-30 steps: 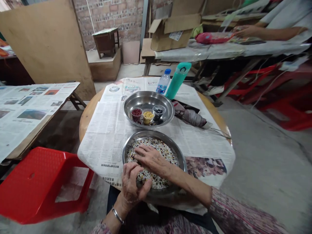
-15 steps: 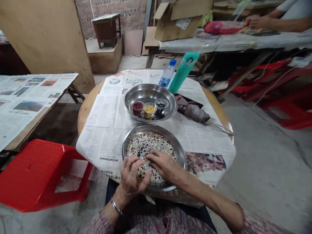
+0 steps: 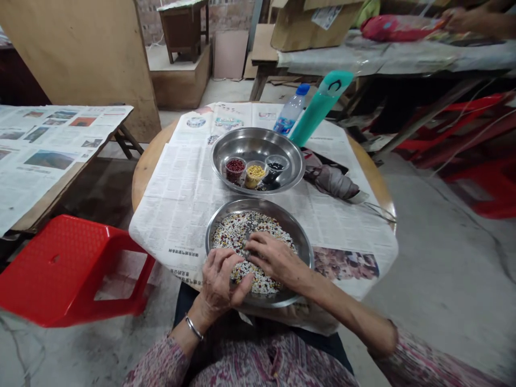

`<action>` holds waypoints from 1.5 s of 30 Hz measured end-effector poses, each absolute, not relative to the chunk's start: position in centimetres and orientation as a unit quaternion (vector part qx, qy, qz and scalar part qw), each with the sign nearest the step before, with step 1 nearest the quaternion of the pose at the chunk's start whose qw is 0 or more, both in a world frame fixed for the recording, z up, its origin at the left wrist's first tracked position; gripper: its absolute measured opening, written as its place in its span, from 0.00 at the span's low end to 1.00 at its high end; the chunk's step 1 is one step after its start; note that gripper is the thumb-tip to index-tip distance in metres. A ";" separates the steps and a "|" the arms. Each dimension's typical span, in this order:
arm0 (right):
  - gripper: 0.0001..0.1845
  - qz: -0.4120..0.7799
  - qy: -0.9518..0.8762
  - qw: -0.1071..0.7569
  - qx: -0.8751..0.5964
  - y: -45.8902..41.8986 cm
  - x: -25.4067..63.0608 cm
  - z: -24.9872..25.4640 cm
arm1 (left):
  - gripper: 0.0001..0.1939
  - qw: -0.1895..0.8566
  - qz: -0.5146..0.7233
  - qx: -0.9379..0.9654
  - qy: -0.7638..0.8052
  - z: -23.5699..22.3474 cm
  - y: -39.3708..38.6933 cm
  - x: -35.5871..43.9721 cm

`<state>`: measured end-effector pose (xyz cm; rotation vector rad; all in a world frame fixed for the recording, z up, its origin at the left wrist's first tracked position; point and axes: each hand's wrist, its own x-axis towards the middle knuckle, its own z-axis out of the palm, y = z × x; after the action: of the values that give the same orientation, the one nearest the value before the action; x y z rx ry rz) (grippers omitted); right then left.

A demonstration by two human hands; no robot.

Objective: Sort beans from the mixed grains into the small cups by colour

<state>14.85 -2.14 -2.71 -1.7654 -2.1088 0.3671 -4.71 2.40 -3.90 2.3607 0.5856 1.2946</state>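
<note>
A steel basin (image 3: 258, 203) holds a mix of white, dark and yellowish grains and beans (image 3: 237, 231). My left hand (image 3: 220, 279) sits curled over the near part of the mix, its fingers bunched. My right hand (image 3: 272, 258) rests on the mix further right, fingertips among the grains. Whether either hand holds grains cannot be seen. Beyond them, a second steel basin (image 3: 258, 141) carries small cups of red beans (image 3: 235, 169), yellow grains (image 3: 255, 176) and black beans (image 3: 276, 166).
Newspaper covers the round wooden table (image 3: 149, 166). A water bottle (image 3: 290, 113), teal bottle (image 3: 322, 105) and folded grey umbrella (image 3: 331, 181) lie beyond the basins. A red stool (image 3: 68, 269) stands left. A co-worker's hand (image 3: 463, 20) works at a table, upper right.
My right hand has moved right across the mix since the earliest frame. My left hand stays near the basin's near side. The whole scene has shifted slightly as my head moved.
</note>
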 end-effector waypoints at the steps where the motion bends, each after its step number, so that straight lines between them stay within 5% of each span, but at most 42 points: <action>1: 0.09 0.145 -0.750 0.185 -0.618 -2.9 14.8 -2.6 | 0.12 0.192 0.459 0.842 0.209 -3.9 2.4 -4.7; 10: 0.12 0.205 -0.789 0.046 -0.578 -6.3 14.7 -0.5 | 0.10 0.190 0.443 0.853 0.202 -3.9 2.4 -4.7; 17: 0.18 0.046 -0.699 0.116 -0.704 -1.4 15.5 -1.8 | 0.10 0.187 0.441 0.854 0.203 -3.8 2.4 -4.6; 24: 0.19 0.122 -0.760 0.179 -0.613 0.0 12.1 -2.0 | 0.12 0.191 0.451 0.846 0.212 -4.0 2.4 -4.6; 28: 0.09 0.159 -0.808 0.164 -0.543 -1.1 13.0 -2.3 | 0.13 0.198 0.450 0.845 0.211 -4.2 2.3 -4.6; 33: 0.12 0.087 -0.749 0.171 -0.635 -3.4 17.0 -1.4 | 0.11 0.193 0.455 0.846 0.199 -4.1 2.4 -4.5; 39: 0.10 0.216 -0.784 0.015 -0.581 -6.5 16.3 0.2 | 0.10 0.195 0.447 0.851 0.193 -3.8 2.5 -4.5; 45: 0.16 0.062 -0.753 0.099 -0.647 -3.1 15.9 -1.1 | 0.09 0.186 0.439 0.858 0.194 -4.0 2.4 -4.5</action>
<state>15.89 -3.11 -1.07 -1.9149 -2.2272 0.1828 -4.55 2.44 -3.95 2.4150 0.5465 1.2351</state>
